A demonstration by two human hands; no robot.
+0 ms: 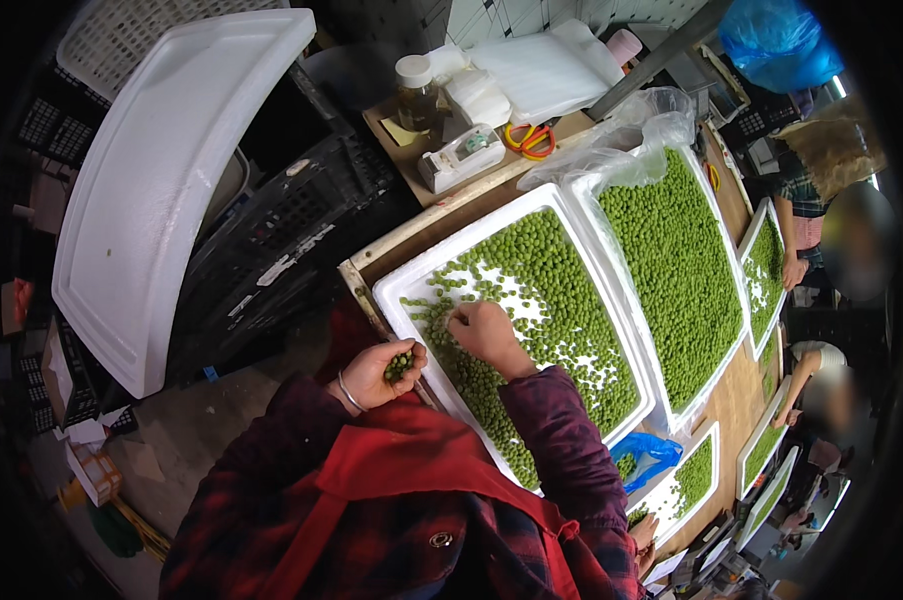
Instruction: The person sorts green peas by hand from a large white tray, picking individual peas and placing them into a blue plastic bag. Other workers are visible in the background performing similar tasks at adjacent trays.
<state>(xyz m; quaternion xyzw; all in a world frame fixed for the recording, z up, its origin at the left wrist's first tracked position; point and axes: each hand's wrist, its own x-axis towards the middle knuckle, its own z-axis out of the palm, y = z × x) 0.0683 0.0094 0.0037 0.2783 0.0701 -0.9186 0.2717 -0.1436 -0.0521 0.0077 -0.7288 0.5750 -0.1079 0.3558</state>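
Your left hand [376, 372] cups green peas [399, 366], fingers curled. Right hand [483, 330] fingers look pinched on peas in the white foam tray [396, 288], 1 o'clock. Pick singly, keep the cup level.

just one head-worn fisheye cam, looking steeply down and close at the white foam tray of green peas [426, 272] on the desk [731, 400]

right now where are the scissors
In the head view the scissors lie upper centre on the wooden table, between a small white dispenser to their left and a plastic-lined pea tray to their right.
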